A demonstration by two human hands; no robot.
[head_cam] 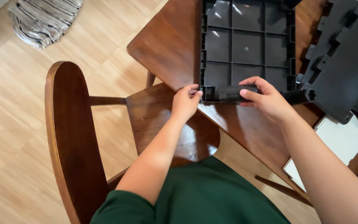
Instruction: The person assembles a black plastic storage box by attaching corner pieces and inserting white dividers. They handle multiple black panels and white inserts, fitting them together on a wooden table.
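Note:
A black plastic panel (245, 45) with a ribbed grid of square cells lies flat on the dark wooden table (170, 45). My left hand (185, 101) pinches the panel's near left corner with its fingertips. My right hand (266, 99) grips a small black rounded part (235, 92) pressed against the panel's near edge, thumb on its side and fingers curled over the top. Both hands sit close together at the table's near edge.
A second black plastic piece (344, 62) with stepped edges lies to the right on the table. White flat sheets or boxes (340, 139) rest at the near right. A wooden chair (75, 137) stands at the left on light wood flooring, with a striped rug (44, 18) beyond.

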